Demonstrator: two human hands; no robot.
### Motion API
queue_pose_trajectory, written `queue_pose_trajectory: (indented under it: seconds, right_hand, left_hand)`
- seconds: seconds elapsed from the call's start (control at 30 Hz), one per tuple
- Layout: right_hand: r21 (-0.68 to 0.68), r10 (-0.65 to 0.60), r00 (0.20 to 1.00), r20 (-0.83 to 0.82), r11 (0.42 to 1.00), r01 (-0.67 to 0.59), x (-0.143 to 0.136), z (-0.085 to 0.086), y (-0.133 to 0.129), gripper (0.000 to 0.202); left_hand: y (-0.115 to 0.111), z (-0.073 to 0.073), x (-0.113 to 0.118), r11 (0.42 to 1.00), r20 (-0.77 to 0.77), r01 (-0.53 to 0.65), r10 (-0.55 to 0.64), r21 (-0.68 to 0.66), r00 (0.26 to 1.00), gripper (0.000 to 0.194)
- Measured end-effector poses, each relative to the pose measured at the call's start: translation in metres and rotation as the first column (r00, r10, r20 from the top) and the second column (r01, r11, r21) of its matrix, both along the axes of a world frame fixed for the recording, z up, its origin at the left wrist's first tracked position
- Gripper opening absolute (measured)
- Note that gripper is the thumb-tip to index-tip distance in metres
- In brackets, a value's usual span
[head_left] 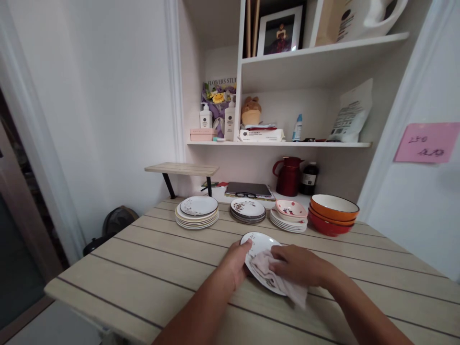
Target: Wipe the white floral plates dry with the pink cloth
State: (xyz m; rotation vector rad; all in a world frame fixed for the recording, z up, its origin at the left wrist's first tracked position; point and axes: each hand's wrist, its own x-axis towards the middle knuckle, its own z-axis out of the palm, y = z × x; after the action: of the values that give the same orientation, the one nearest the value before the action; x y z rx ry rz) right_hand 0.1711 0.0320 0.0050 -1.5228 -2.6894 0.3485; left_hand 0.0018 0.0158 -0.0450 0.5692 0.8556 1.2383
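Observation:
A white plate point(259, 243) with a dark rim and brown floral print is tilted up over the table's near middle. My left hand point(235, 262) grips its left edge, thumb on the face and the other fingers underneath. Pressed against the plate's face is a pale pink cloth point(266, 268), bunched under my right hand point(300, 264), whose fingers close on it. A corner of the cloth hangs past the plate's lower right rim. Behind the plate stand a stack of dark-rimmed floral plates point(247, 209) and a stack of white plates point(287, 225) topped by pink bowls point(292, 209).
At the left is another plate stack point(197, 213); at the right, orange and red bowls point(333, 214). A small raised shelf point(182, 168) stands on the slatted table point(143, 268). Further back are a closed laptop point(247, 189), a red jug point(288, 176) and a dark bottle point(309, 178).

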Motion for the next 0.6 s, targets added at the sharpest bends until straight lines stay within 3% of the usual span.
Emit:
queue_pose_trajectory:
  seconds: [0.07, 0.3, 0.5, 0.6]
  right_hand:
    - [-0.013, 0.027, 0.999, -0.043, 1.0, -0.028, -0.002, 0.001, -0.002, 0.022]
    - [0.073, -0.119, 0.989, -0.087, 0.989, 0.125, -0.018, -0.01, 0.001, 0.03]
    - [0.086, -0.129, 0.99, -0.052, 0.987, 0.133, -0.018, -0.009, 0.0, 0.03]
    - [0.065, -0.072, 0.997, -0.002, 0.995, 0.072, -0.014, -0.004, -0.004, 0.027]
  left_hand:
    - [0.0, 0.0, 0.0, 1.0, 0.003, -0.001, 0.001, 0.003, 1.0, 0.027]
    - [0.001, -0.002, -0.001, 1.0, 0.015, -0.003, 0.003, 0.006, 1.0, 0.028]
    - [0.0, -0.001, 0.0, 1.0, 0.025, 0.01, -0.01, 0.001, 1.0, 0.027]
    - [-0.001, 0.0, -0.001, 1.0, 0.025, 0.011, -0.011, 0.005, 1.0, 0.026]
